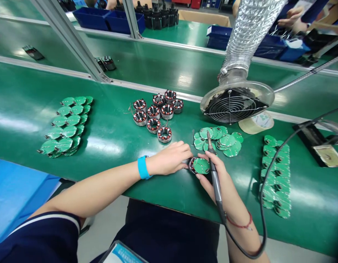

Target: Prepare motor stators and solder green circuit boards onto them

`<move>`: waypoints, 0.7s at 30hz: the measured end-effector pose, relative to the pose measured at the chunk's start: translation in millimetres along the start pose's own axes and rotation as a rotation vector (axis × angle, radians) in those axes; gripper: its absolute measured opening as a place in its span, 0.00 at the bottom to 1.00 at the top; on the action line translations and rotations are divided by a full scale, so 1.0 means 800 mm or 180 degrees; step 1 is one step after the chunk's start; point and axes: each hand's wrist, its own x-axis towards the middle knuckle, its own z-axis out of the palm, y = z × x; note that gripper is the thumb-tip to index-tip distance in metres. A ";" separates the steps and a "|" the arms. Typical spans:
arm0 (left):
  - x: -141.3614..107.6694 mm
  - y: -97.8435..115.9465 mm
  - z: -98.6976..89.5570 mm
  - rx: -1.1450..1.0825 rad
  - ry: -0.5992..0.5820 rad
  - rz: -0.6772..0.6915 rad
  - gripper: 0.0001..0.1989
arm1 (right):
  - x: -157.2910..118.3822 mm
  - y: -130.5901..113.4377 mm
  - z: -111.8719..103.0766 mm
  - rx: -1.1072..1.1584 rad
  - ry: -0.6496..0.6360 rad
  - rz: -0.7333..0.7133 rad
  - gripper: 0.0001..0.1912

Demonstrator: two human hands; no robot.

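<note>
Near the table's front edge lies a motor stator point(191, 166) with a round green circuit board point(202, 166) on its face. My right hand point(222, 175) grips a soldering iron point(216, 182), its tip pointing away from me and up, apart from the board. The thumb and fingers of that hand also touch the stator and board. My left hand point(174, 159) is closed at the stator's left side; a bit of grey metal shows at its fingertips, too hidden to name. Just beyond the hands are several wound stators point(165, 134) and a loose pile of green boards point(228, 140).
Rows of green boards point(68, 131) lie at left, with more boards point(275, 175) at right. A fume extractor point(231, 106) hangs low over the table near a tape roll point(256, 122). A soldering iron stand point(322, 142) is far right. The iron's cable point(265, 204) loops beside my right forearm.
</note>
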 end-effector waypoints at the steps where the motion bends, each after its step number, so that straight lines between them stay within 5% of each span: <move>1: 0.000 -0.001 -0.001 0.0010 0.0024 -0.0007 0.08 | -0.001 0.001 -0.001 0.0048 -0.0051 0.0013 0.33; 9: 0.003 0.016 -0.025 -0.1197 0.0860 -0.0052 0.10 | 0.000 -0.011 -0.006 0.0205 -0.0164 -0.0105 0.35; 14: 0.014 0.038 -0.016 -0.2148 0.0767 -0.0205 0.04 | 0.001 -0.028 -0.004 -0.0013 0.0733 -0.0444 0.34; 21: 0.011 0.041 -0.012 -0.2489 0.0667 -0.0703 0.01 | 0.009 -0.033 0.006 -0.0230 0.1040 -0.0362 0.23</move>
